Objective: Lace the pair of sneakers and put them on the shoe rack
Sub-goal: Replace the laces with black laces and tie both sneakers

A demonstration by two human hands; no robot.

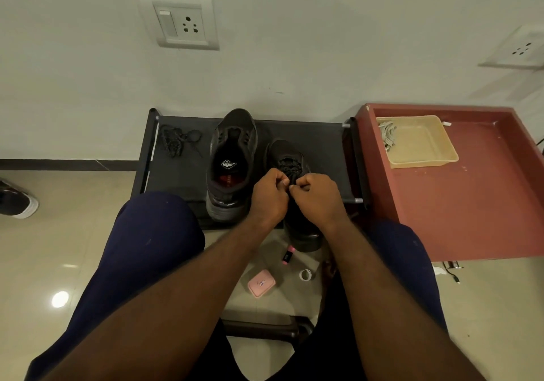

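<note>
Over rack (182, 174), left hand (269, 198) and right hand (319, 199) pinch lace (291, 168).

both hands (294, 196) pinching laces (291, 171), sneaker (297, 221)

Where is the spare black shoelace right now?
In the head view, the black shoelace lies bunched at the shoe rack's left end, left of the unlaced sneaker.

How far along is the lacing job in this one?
Roughly halfway. Done: the right sneaker has lace crossed up its front. In hand: the left hand and right hand pinch that lace near the top. Left: the other sneaker stands unlaced on the shoe rack, a loose lace lying beside it.
</note>
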